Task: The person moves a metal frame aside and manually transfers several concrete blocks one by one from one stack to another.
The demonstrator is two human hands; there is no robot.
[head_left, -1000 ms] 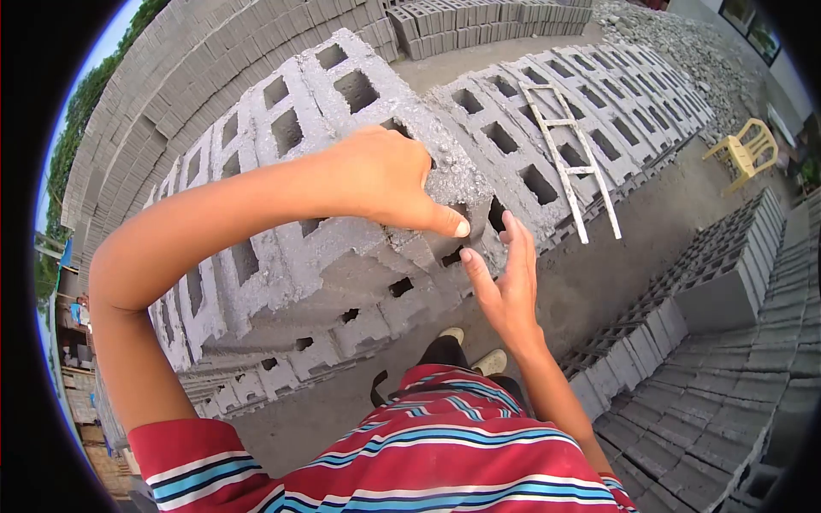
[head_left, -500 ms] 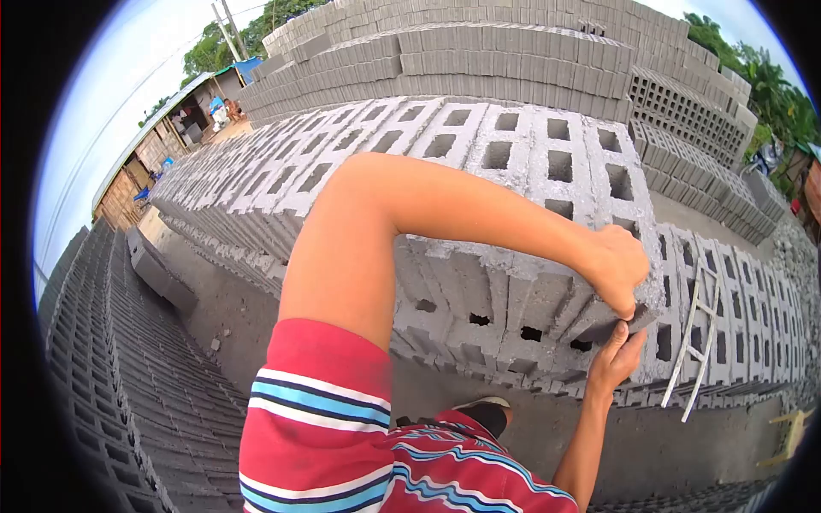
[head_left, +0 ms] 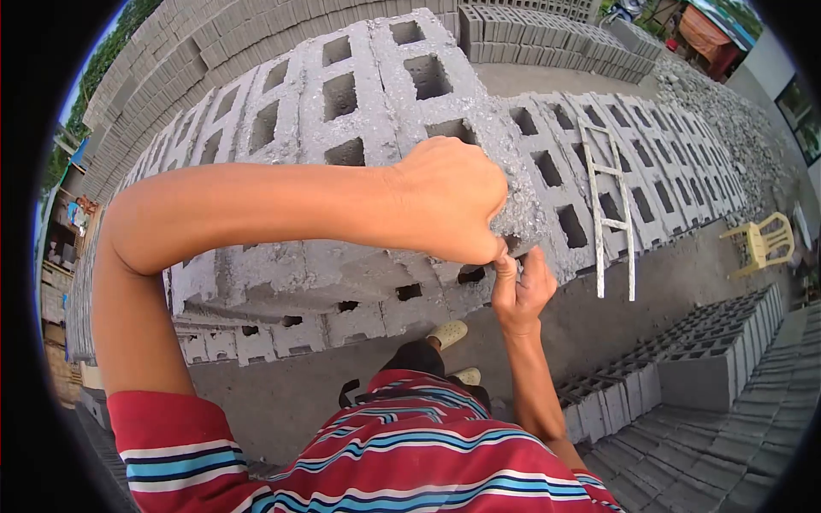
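Several grey hollow concrete blocks (head_left: 299,103) stand side by side in a stack, their rectangular holes facing up. My left hand (head_left: 453,197) reaches across the stack and is closed in a fist over the near corner of the end block (head_left: 517,192), its wrist bent down. Just below it, my right hand (head_left: 523,295) is closed against the same corner, with its thumb up and its fingers curled. The two thumbs meet or nearly touch. Between the hands only a small patch of grey shows, and most of the gripped part is hidden.
A whitish ladder-like frame (head_left: 610,209) leans on a lower block row (head_left: 676,162) at right. A yellow plastic chair (head_left: 764,244) stands beyond it. More block rows (head_left: 710,368) lie at lower right. Gravel (head_left: 718,120) is heaped behind. My shoes (head_left: 446,333) are on the ground below.
My view has turned right and come closer to the stack's end. Both hands remain together at the end block's near corner. The yellow chair now shows fully.
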